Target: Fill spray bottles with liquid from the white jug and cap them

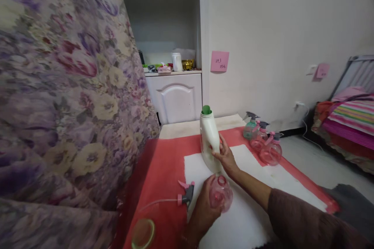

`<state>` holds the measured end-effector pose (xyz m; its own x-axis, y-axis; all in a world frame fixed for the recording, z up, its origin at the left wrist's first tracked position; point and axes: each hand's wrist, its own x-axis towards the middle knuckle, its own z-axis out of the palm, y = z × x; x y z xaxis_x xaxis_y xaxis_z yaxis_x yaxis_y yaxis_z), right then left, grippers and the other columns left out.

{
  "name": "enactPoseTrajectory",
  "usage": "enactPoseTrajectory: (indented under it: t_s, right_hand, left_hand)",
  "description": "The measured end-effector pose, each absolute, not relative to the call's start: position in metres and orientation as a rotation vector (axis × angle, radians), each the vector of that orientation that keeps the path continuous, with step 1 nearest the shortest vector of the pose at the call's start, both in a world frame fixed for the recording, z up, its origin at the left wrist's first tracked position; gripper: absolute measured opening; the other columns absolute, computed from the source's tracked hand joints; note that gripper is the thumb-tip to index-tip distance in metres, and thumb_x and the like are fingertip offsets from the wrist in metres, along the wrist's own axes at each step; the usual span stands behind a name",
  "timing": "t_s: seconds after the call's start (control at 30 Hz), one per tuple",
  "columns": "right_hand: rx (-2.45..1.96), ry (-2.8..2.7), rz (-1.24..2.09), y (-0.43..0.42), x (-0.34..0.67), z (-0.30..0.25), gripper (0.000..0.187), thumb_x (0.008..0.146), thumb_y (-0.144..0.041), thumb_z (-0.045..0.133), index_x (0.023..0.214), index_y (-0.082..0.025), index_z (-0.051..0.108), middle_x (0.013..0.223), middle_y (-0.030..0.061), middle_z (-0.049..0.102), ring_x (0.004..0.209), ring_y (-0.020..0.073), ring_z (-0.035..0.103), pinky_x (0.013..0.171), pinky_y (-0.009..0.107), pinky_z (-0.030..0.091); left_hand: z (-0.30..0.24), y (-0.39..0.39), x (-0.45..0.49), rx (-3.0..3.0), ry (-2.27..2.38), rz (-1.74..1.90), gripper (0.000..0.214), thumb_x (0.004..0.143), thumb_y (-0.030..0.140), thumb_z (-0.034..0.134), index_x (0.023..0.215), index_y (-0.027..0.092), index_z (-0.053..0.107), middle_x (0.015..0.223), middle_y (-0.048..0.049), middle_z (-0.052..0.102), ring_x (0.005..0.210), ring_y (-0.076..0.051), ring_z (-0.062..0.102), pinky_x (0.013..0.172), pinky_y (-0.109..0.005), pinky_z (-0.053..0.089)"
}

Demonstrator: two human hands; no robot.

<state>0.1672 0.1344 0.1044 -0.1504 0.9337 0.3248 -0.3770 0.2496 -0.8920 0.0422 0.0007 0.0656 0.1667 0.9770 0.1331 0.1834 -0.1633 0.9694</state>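
Observation:
My left hand (201, 210) is wrapped round the side of a pink see-through spray bottle (221, 198) whose round neck is uncovered. Just beyond it stands a large white jug (208, 134) with a green spout in its open mouth. My right hand (226, 157) grips the jug's handle at its right side. The jug is near upright, and I cannot tell whether its base touches the table. To the left of my left hand lies a spray nozzle (184, 195), grey and pink, with a thin clear tube.
Several spray bottles (270, 151), pink and green, stand along the table's right side. A round yellow-green-rimmed object (143, 234) lies at the front left. White paper (251, 218) covers part of the red tabletop (159, 163). A floral curtain (73, 105) hangs at left.

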Motion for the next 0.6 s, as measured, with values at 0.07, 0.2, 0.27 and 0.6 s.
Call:
enactPoseTrajectory:
  t_s: [0.07, 0.2, 0.27, 0.6]
  right_hand:
    - [-0.625, -1.235, 1.279, 0.136, 0.171, 0.101, 0.097, 0.062, -0.036, 0.077, 0.145, -0.025, 0.028, 0.117, 0.0077, 0.064, 0.11, 0.0279, 0.06, 0.098, 0.042, 0.047]
    - [-0.772, -1.34, 1.254, 0.134, 0.196, 0.097, 0.082, 0.062, -0.039, 0.076, 0.135, -0.025, 0.043, 0.119, 0.0085, 0.062, 0.111, 0.0266, 0.06, 0.102, 0.045, 0.044]
    - [-0.85, -1.365, 1.258, 0.128, 0.214, 0.096, 0.069, 0.063, -0.039, 0.076, 0.126, -0.024, 0.052, 0.117, 0.0091, 0.062, 0.108, 0.0265, 0.06, 0.101, 0.047, 0.045]
    - [-0.868, -1.702, 1.356, 0.056, 0.297, 0.082, 0.048, 0.074, -0.036, 0.077, 0.117, -0.024, 0.062, 0.113, 0.008, 0.066, 0.109, 0.0264, 0.061, 0.102, 0.047, 0.044]
  left_hand:
    - [0.066, 0.001, 0.042, 1.528, 1.143, 1.113, 0.081, 0.067, 0.014, 0.068, 0.142, 0.018, 0.037, 0.148, -0.0127, 0.042, 0.14, -0.029, 0.036, 0.119, -0.042, 0.024]
    - [0.072, 0.001, 0.042, 1.51, 1.149, 1.089, 0.081, 0.066, 0.018, 0.069, 0.141, 0.017, 0.038, 0.149, -0.0134, 0.042, 0.14, -0.029, 0.036, 0.119, -0.042, 0.026]
    - [0.078, 0.001, 0.043, 1.506, 1.189, 1.068, 0.08, 0.066, 0.017, 0.068, 0.141, 0.017, 0.039, 0.148, -0.0134, 0.044, 0.139, -0.028, 0.038, 0.117, -0.041, 0.029]
    - [0.074, -0.005, 0.06, 1.613, 1.284, 1.09, 0.067, 0.074, 0.023, 0.067, 0.137, 0.021, 0.044, 0.14, -0.0108, 0.053, 0.129, -0.027, 0.051, 0.112, -0.042, 0.039]
